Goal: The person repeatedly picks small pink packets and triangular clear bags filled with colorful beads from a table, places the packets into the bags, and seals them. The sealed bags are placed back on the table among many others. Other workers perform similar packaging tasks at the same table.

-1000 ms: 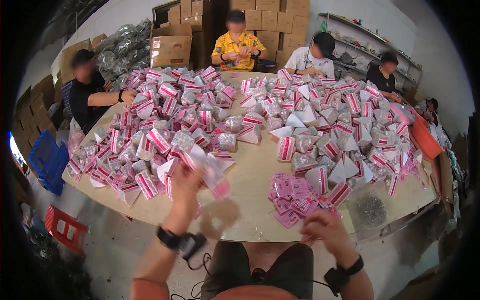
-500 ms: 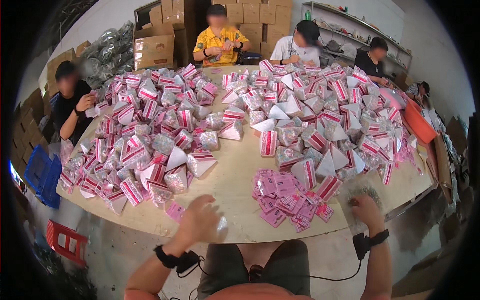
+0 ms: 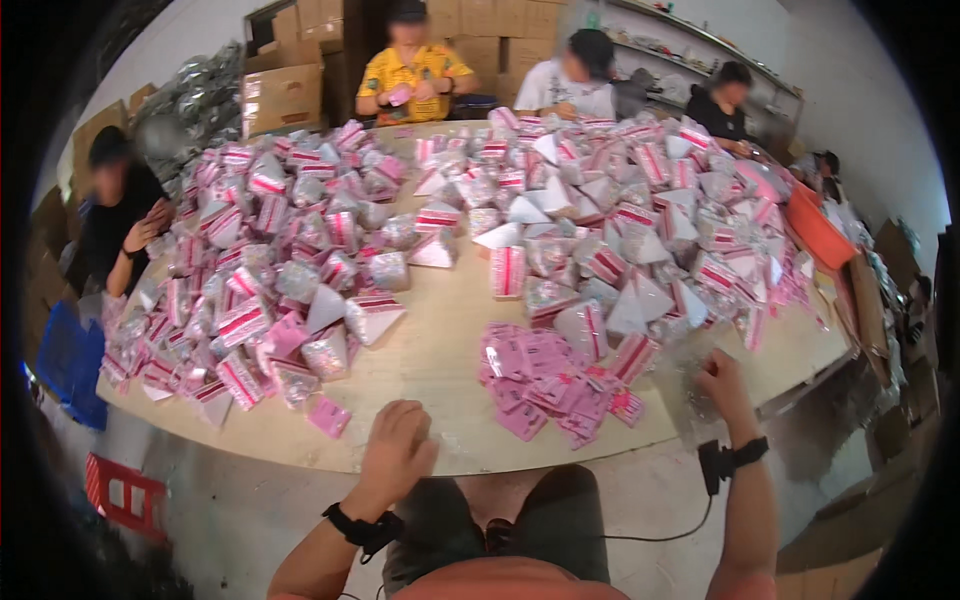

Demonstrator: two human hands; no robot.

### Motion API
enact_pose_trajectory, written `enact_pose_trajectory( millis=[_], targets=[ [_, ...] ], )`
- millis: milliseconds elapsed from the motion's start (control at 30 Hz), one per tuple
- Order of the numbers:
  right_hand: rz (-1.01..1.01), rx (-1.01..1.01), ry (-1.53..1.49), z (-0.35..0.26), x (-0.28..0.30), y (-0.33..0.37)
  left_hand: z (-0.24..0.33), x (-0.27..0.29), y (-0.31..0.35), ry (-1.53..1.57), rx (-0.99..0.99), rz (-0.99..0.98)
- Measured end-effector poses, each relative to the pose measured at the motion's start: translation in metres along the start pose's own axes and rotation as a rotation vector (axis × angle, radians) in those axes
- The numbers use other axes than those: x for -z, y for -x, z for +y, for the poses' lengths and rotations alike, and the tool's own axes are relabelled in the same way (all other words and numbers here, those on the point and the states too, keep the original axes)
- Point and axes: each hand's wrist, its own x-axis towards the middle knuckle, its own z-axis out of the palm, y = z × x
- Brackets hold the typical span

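Near the front edge of the table (image 3: 450,375), my left hand (image 3: 398,445) hovers with its fingers loosely bent and nothing seen in it. A pink printed card (image 3: 328,416) lies beyond it to the left. My right hand (image 3: 724,388) is closed at clear plastic bags (image 3: 684,385) by the right front edge, its fingertips partly hidden and seemingly pinching one. Between the hands, nearer the right, lies a loose heap of pink cards (image 3: 550,375).
Filled clear packets shaped like wedges, with pink-and-white bands, form a left pile (image 3: 270,240) and a right pile (image 3: 610,220). Several people sit around the table. An orange basin (image 3: 815,228) stands at right; a blue crate (image 3: 68,362) and red stool (image 3: 125,497) stand at left.
My left hand has drawn down toward the table edge and its spread fingers have bent in. My right hand stays by the clear bags. The whole view has shifted slightly.
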Motion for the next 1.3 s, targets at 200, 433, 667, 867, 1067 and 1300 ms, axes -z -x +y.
enact_pose_trajectory(
  millis=[200,433,667,867,1067,1300],
  targets=[
    [0.107,-0.093,-0.392,-0.004,0.001,-0.010,0.000,-0.004,0.002,-0.027,-0.002,0.050],
    [0.169,-0.191,-0.645,-0.003,0.003,-0.001,0.004,-0.005,-0.002,-0.048,-0.019,0.030],
    [0.177,-0.144,-0.471,-0.005,0.010,0.005,0.005,-0.006,0.001,-0.092,-0.033,0.036],
    [0.158,0.213,0.030,0.020,0.003,0.010,0.006,-0.007,0.000,-0.116,-0.030,0.027],
    [0.305,0.098,-0.069,0.003,0.021,0.011,0.005,-0.008,0.002,-0.140,-0.027,0.014],
    [0.360,0.024,-0.127,0.020,0.004,0.018,0.003,-0.010,0.003,-0.154,-0.052,0.024]
  ],
)
